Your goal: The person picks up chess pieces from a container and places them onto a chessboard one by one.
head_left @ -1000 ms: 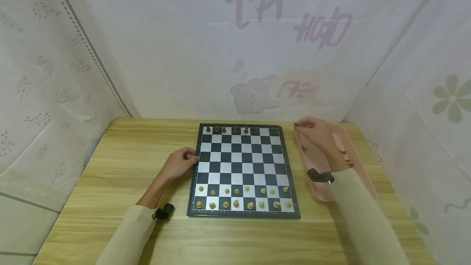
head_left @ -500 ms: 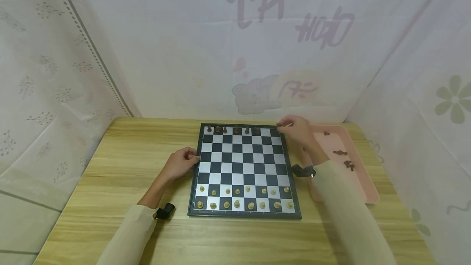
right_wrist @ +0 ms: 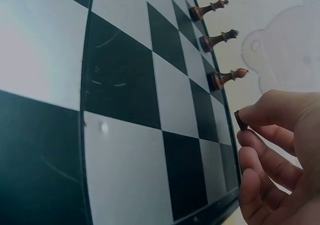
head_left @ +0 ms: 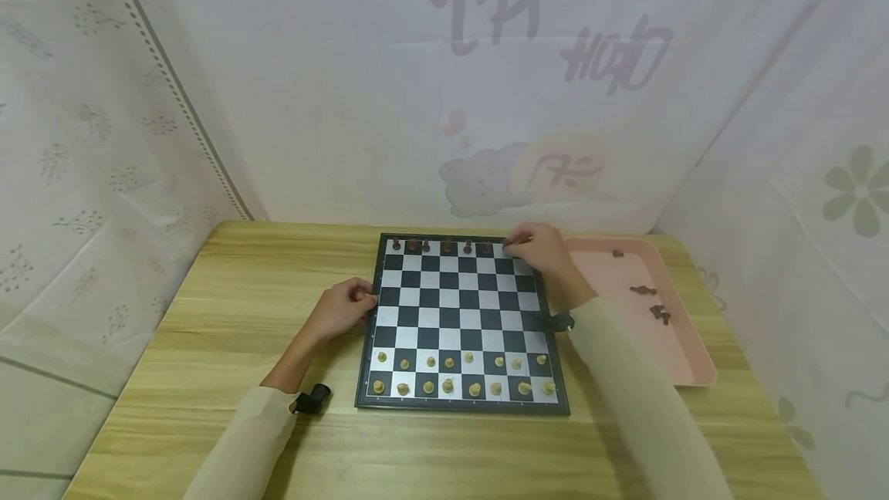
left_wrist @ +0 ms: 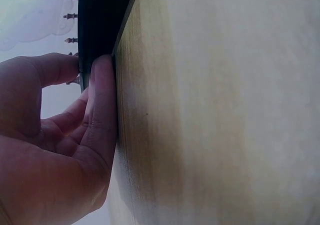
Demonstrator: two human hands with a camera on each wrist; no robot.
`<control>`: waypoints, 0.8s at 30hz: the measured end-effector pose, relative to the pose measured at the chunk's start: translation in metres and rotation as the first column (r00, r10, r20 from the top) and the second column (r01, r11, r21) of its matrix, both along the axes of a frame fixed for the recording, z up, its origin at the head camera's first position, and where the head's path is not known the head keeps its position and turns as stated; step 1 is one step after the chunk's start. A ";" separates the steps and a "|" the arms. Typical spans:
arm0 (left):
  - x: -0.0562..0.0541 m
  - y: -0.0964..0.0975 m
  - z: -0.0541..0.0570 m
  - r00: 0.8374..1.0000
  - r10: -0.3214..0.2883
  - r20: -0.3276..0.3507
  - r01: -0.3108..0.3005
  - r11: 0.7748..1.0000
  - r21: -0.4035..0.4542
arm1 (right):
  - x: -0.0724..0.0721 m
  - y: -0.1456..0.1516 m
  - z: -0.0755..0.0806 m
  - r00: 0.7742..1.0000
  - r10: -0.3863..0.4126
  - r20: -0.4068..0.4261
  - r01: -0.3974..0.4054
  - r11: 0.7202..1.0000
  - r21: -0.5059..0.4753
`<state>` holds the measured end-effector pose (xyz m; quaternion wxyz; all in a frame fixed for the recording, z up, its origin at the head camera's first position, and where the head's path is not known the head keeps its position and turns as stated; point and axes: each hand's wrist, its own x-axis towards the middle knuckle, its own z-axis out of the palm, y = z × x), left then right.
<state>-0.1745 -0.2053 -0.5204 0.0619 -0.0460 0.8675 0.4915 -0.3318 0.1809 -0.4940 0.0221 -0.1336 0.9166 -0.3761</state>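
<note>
A black-and-white chessboard (head_left: 447, 319) lies on the table. My left hand (head_left: 339, 309) holds its left edge, thumb at the top and fingers against the side and underside in the left wrist view. At the far right of the board, my right hand (head_left: 542, 249) pinches a dark brown chess piece (right_wrist: 240, 120) between thumb and finger; only its base end shows. The piece is over the far row, just right of a brown bishop (right_wrist: 227, 78). Several brown pieces, a king (right_wrist: 209, 9) among them, stand along that row. Two rows of cream chess pieces (head_left: 447, 386) fill the near side.
A pink tray (head_left: 604, 268) stands right of the board, partly under the right forearm. Several brown chess pieces (head_left: 642, 290) lie in it. Wooden table (head_left: 257, 276) surrounds the board, and a printed curtain (head_left: 333, 122) hangs behind.
My right hand has moved left from over the tray to the board's far right squares, carrying the brown chess piece. My left hand stays at the board's edge.
</note>
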 end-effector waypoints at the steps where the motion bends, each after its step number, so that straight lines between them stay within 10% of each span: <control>1: 0.000 0.000 0.000 1.000 0.001 0.000 -0.001 1.000 -0.002 | 0.000 -0.002 0.000 1.000 0.000 0.003 0.000 1.000 0.007; 24: 0.000 0.000 0.001 1.000 0.000 -0.002 0.000 1.000 -0.014 | -0.002 -0.008 -0.006 0.999 -0.013 0.048 0.009 0.997 0.072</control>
